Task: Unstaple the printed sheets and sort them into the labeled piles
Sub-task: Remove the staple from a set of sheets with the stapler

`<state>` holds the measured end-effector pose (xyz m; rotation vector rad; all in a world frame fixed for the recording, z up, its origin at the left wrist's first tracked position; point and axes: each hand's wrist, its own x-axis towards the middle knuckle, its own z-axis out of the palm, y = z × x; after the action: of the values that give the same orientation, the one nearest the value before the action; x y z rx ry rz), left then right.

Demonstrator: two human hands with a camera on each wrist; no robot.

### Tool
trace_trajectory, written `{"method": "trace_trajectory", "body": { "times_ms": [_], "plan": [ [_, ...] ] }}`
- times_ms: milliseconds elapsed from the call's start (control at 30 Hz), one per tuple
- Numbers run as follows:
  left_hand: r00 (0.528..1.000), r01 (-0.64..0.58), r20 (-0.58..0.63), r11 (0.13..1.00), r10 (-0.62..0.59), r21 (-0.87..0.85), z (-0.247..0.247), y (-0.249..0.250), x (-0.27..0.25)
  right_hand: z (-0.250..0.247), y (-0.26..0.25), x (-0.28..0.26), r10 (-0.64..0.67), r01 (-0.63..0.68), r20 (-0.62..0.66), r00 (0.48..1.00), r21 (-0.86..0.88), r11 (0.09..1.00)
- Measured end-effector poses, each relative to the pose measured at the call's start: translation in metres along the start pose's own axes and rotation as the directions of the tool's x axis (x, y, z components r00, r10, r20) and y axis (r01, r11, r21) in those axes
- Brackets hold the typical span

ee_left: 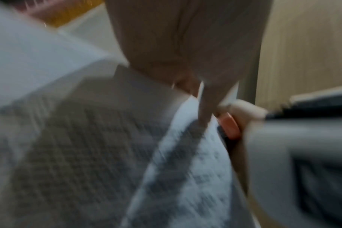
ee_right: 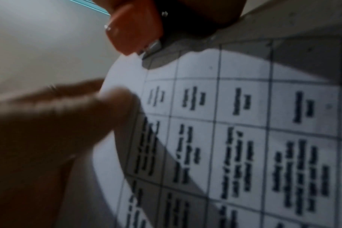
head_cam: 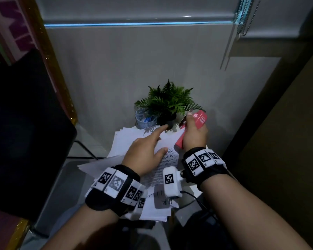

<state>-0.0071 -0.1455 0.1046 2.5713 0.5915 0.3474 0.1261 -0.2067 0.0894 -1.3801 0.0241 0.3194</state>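
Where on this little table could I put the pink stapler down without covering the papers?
Little room. Printed sheets cover most of the table. A bare strip shows along its right edge, beside the right hand gripping the pink stapler. The back is crowded by the plant and clear cup; the left hand presses the sheets.

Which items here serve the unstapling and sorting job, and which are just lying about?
In use: pink stapler gripped by the right hand; printed sheets under the left hand; paper piles.

Lying about: potted fern; clear container; black chair.
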Motion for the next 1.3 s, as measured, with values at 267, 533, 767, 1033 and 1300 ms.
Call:
{"method": "trace_trajectory", "body": {
  "times_ms": [267, 533, 767, 1033, 1300],
  "plan": [
    [0.991, 0.131, -0.062, 0.959, -0.119, 0.251, -0.013, -0.035, -0.006, -0.032, -0.033, 0.014, -0.157, 0.157, -0.038, 0.987, -0.009, 0.988],
    [0.807, 0.29, -0.383, 0.866, -0.45, -0.408, -0.017, -0.055, 0.007, -0.074, -0.031, 0.018, -0.061, 0.051, 0.092, 0.994, 0.104, 0.993],
    [0.795, 0.297, -0.253, 0.718, -0.551, -0.63, 0.018, -0.059, 0.011, -0.061, 0.025, -0.004, 0.215, -0.116, 0.447, 0.868, -0.237, 0.964],
    [0.831, 0.538, 0.178, 0.681, -0.526, -0.497, 0.059, -0.108, 0.017, -0.081, 0.062, 0.047, 0.277, -0.212, 0.082, 0.957, -0.455, 0.865],
    [0.642, 0.717, 0.166, 0.663, -0.748, 0.213, 0.081, -0.163, 0.037, -0.112, 0.08, 0.12, 0.206, -0.186, -0.081, 0.975, -0.8, 0.57]
  ]
}}
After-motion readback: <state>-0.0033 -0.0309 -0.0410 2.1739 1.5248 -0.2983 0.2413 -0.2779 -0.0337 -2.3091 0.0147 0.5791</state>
